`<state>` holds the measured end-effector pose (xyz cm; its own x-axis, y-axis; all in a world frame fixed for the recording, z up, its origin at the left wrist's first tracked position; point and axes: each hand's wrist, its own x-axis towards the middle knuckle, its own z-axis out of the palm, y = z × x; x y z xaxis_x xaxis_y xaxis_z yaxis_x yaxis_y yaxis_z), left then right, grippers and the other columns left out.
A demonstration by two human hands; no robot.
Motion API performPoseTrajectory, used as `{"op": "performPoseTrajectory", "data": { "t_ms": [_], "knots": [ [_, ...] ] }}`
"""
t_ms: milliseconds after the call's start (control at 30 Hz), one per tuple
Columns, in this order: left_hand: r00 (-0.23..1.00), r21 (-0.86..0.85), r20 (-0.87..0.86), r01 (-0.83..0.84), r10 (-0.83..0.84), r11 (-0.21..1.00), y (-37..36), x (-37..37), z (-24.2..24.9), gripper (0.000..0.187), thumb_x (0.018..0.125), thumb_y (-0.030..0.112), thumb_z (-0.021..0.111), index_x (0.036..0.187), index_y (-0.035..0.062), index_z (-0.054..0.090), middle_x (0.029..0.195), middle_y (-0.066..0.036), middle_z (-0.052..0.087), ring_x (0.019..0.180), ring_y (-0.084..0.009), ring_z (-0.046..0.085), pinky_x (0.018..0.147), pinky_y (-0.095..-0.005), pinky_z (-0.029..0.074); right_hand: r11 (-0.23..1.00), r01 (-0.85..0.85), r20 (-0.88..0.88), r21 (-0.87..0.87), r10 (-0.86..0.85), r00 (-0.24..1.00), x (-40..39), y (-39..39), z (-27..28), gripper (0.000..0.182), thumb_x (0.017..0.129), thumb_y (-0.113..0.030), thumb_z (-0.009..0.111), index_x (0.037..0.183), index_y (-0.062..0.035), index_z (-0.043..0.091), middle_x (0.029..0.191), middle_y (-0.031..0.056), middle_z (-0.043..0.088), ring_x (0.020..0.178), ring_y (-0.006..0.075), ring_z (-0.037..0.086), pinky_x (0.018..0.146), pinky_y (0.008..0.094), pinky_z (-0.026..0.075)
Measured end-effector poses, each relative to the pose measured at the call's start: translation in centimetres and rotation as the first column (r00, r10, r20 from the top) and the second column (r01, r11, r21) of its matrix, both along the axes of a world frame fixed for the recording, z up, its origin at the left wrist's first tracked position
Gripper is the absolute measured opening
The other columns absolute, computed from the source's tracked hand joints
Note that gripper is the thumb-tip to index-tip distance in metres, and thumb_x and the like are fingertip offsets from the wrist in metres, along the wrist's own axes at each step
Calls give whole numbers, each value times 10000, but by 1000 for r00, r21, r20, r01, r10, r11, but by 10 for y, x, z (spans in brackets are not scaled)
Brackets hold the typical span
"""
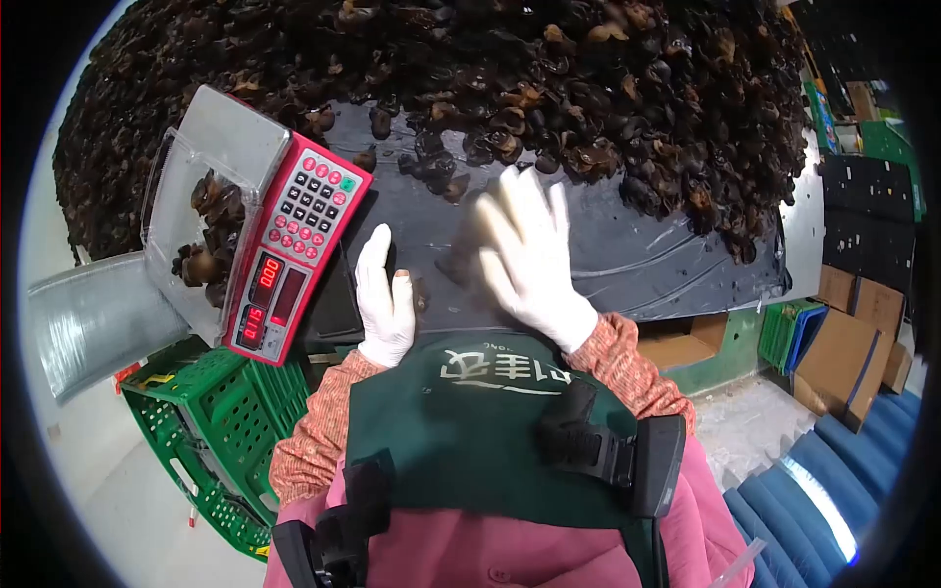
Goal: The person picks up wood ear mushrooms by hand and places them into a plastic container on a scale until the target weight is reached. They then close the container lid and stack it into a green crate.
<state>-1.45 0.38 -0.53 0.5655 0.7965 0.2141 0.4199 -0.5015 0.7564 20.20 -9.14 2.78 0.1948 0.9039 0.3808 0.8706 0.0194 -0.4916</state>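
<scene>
My left hand (385, 299), in a white glove, is at the near edge of the dark covered table (647, 265), just right of the scale; its fingers are extended and nothing shows in it. My right hand (529, 250), also gloved in white, is over the dark sheet with fingers spread, slightly blurred. Beyond both hands lies a large heap of dark brown, wet-looking pieces (588, 88). The red scale (309, 211) has lit red digits. A clear plastic tray (167, 211) holding several brown pieces (201, 265) sits at the scale's left side.
Green plastic crates (235, 412) stand at the lower left, below a clear plastic bag or sheet (103, 318). Cardboard boxes (838, 363) and green and blue folded crates (792, 338) are at the right. Blue ridged material (814, 500) lies at the lower right.
</scene>
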Motion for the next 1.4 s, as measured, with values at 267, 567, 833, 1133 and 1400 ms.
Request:
{"op": "performPoseTrajectory", "data": {
  "t_ms": [267, 567, 833, 1133, 1400],
  "knots": [
    [996, -89, 80, -31, 38, 996, -2, -1, -3, 552, 978, 72, 495, 1507, -78, 440, 1501, -255, 500, 1378, -394, 492, 1188, -448, 358, 954, -292, -55, 64, 296, 954, -22, 19, 0, 404, 926, -246, 667, 1265, -27, 679, 1276, 165, 676, 1347, 347, 555, 1221, 638, 246],
    [999, -88, 36, -23, 27, 996, -2, -1, 2, 570, 979, 62, 451, 1528, -85, 408, 1561, -259, 447, 1436, -398, 446, 1226, -447, 308, 992, -96, 189, -80, 109, 976, -6, 101, -18, 580, 923, -321, 662, 1383, 23, 579, 1500, 310, 484, 1447, 443, 417, 1215, 598, 258],
    [993, 19, 108, 55, -56, 998, 5, -6, -6, 607, 1032, 175, 458, 1541, -134, 340, 1593, -307, 379, 1457, -455, 400, 1227, -491, 287, 942, -334, -121, 4, 332, 935, 14, 34, 37, 388, 876, -132, 681, 1254, -42, 672, 1366, 178, 634, 1302, 349, 591, 1096, 492, 454],
    [999, -85, 54, 5, -1, 996, 1, -4, 2, 678, 922, 20, 471, 1579, -69, 331, 1609, -257, 381, 1476, -393, 392, 1241, -442, 282, 970, 235, 408, 68, -242, 880, 104, 98, 0, 668, 878, -521, 742, 1467, -253, 576, 1668, 198, 320, 1530, 459, 274, 1201, 692, 203],
    [999, -157, 37, -12, 18, 987, -1, -5, 1, 669, 933, 13, 502, 1582, -43, 347, 1606, -238, 399, 1460, -384, 410, 1235, -449, 293, 948, 304, 123, -99, -291, 949, 82, -9, -16, 402, 719, -150, 762, 1108, -103, 676, 1519, 206, 525, 1287, 414, 553, 1079, 499, 444]
  ]
}}
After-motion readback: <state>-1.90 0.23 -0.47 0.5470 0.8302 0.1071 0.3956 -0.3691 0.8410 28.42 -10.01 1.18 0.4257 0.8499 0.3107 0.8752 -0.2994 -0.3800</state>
